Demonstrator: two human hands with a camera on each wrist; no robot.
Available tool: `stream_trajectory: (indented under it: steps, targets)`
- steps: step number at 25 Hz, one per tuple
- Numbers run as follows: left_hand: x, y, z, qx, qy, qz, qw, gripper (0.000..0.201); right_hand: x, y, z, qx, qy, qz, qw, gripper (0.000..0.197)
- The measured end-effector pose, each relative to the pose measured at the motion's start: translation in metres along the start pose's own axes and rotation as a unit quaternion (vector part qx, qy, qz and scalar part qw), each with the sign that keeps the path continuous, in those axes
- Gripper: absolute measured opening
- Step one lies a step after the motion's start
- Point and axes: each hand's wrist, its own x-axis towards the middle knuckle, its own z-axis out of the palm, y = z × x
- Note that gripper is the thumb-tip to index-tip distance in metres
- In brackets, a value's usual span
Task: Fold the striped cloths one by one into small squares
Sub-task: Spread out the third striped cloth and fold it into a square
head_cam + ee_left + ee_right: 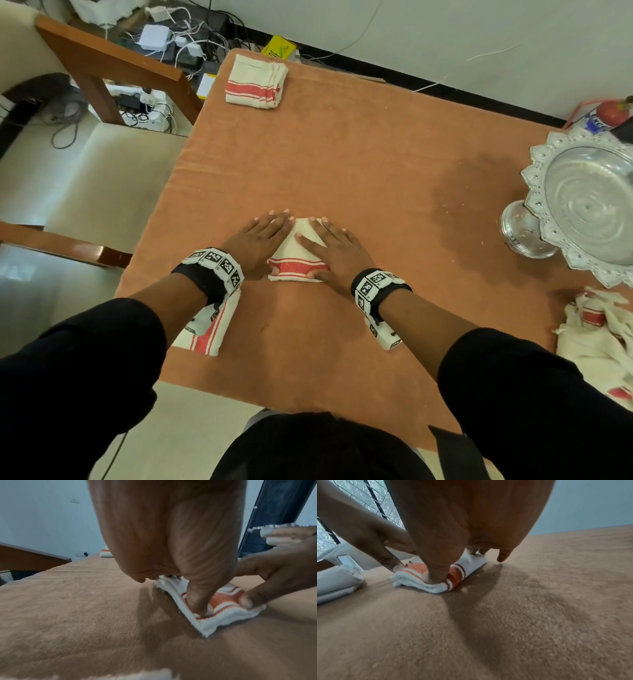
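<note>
A folded striped cloth (296,253) is pressed flat near the middle of the orange-covered tabletop (359,164) by both hands. The left hand (261,240) is laid open along the cloth's left side, fingers straight, its thumb set on the red band; the right hand (334,251) is spread open over the right side, thumb planted at the near edge. Nothing is gripped by either hand; the cloth is only held down.

The cloth is judged light, soft and limp, with several layers already stacked, so the bundle is likely to spring open once pressure is lifted. A hold is best taken at the thick near edge by the red band, where all layers can be pinched together, or at 2 opposite corners. The plush cover looks likely to give friction, so sliding seems unlikely.

Another folded cloth (256,82) is seen at the far left corner, a further one (205,329) lies under the left wrist, and a heap of unfolded cloths (596,339) waits at the right edge beside a silver stand (579,202).

As for writing, only partial letters are made out on a red canister (606,116) beyond the tabletop; they cannot be read. Black-and-white square codes are carried on both wristbands (215,263).
</note>
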Motion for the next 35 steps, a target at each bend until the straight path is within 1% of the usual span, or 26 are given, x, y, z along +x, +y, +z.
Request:
stream_trajectory:
  steps: [2, 3, 5, 7, 9, 11, 13, 15, 18, 21, 22, 23, 24, 25, 26, 27, 28, 29, 31, 32, 34, 35]
  targets:
    - [-0.002, 0.003, -0.006, -0.051, -0.016, -0.014, 0.998, 0.118, 0.000, -0.003, -0.004, 0.024, -0.005, 0.007, 1.000, 0.085]
    - [-0.003, 0.004, -0.009, -0.090, -0.011, -0.023, 0.996, 0.119, -0.001, -0.005, -0.006, 0.044, 0.009, 0.013, 0.999, 0.084]
    - [-0.005, 0.006, -0.010, -0.188, 0.036, -0.046, 0.980, 0.118, -0.003, -0.008, -0.012, 0.095, 0.063, 0.051, 0.992, 0.080]
    - [-0.004, 0.012, -0.009, -0.275, 0.107, -0.099, 0.950, 0.103, -0.002, -0.007, -0.018, 0.152, 0.109, 0.123, 0.975, 0.074]
    - [0.001, 0.017, -0.006, -0.324, 0.149, -0.191, 0.914, 0.079, 0.001, -0.002, -0.021, 0.230, 0.105, 0.197, 0.947, 0.065]
    - [0.008, 0.019, -0.001, -0.356, 0.138, -0.273, 0.883, 0.057, 0.003, 0.000, -0.021, 0.312, 0.070, 0.251, 0.914, 0.059]
    - [0.014, 0.020, 0.003, -0.378, 0.110, -0.319, 0.862, 0.043, 0.003, 0.000, -0.019, 0.361, 0.050, 0.277, 0.889, 0.054]
    - [0.017, 0.021, 0.004, -0.404, 0.075, -0.347, 0.843, 0.039, 0.003, -0.002, -0.015, 0.394, 0.041, 0.291, 0.871, 0.051]
    - [0.017, 0.025, -0.001, -0.457, 0.036, -0.375, 0.806, 0.045, 0.005, -0.003, -0.015, 0.440, 0.029, 0.323, 0.838, 0.046]
    - [0.019, 0.024, -0.002, -0.504, 0.034, -0.383, 0.774, 0.046, 0.005, -0.001, -0.017, 0.495, 0.010, 0.333, 0.803, 0.024]
    - [0.019, 0.023, -0.001, -0.532, 0.029, -0.386, 0.753, 0.049, 0.005, 0.000, -0.018, 0.516, 0.007, 0.335, 0.789, 0.022]
    - [0.018, 0.022, -0.001, -0.566, 0.024, -0.381, 0.731, 0.055, 0.005, -0.001, -0.019, 0.538, 0.012, 0.338, 0.772, 0.024]
    - [0.018, 0.022, 0.001, -0.597, 0.016, -0.378, 0.707, 0.062, 0.004, -0.002, -0.021, 0.551, 0.016, 0.341, 0.762, 0.028]
    - [0.017, 0.025, 0.000, -0.625, 0.008, -0.372, 0.686, 0.065, 0.004, -0.002, -0.020, 0.559, 0.026, 0.339, 0.757, 0.032]
    - [0.014, 0.031, -0.005, -0.647, 0.005, -0.366, 0.669, 0.061, 0.002, -0.003, -0.022, 0.561, 0.033, 0.335, 0.757, 0.035]
    - [0.011, 0.037, -0.009, -0.665, 0.004, -0.358, 0.656, 0.052, 0.001, -0.005, -0.024, 0.564, 0.039, 0.330, 0.756, 0.038]
    - [0.008, 0.045, -0.014, -0.675, 0.003, -0.354, 0.648, 0.043, -0.002, -0.006, -0.026, 0.568, 0.044, 0.329, 0.753, 0.040]
    - [0.007, 0.049, -0.013, -0.680, 0.007, -0.348, 0.645, 0.038, -0.002, -0.006, -0.027, 0.577, 0.047, 0.325, 0.748, 0.042]
    - [0.005, 0.057, -0.016, -0.684, 0.019, -0.330, 0.650, 0.034, -0.008, -0.005, -0.028, 0.600, 0.059, 0.327, 0.728, 0.043]
    - [0.003, 0.059, -0.018, -0.684, 0.023, -0.320, 0.655, 0.032, -0.011, -0.004, -0.031, 0.614, 0.065, 0.329, 0.715, 0.042]
    - [0.004, 0.063, -0.022, -0.689, 0.017, -0.287, 0.666, 0.032, -0.020, -0.001, -0.034, 0.648, 0.080, 0.335, 0.679, 0.041]
    - [0.003, 0.067, -0.025, -0.698, 0.011, -0.263, 0.666, 0.032, -0.026, 0.001, -0.037, 0.665, 0.092, 0.334, 0.661, 0.040]
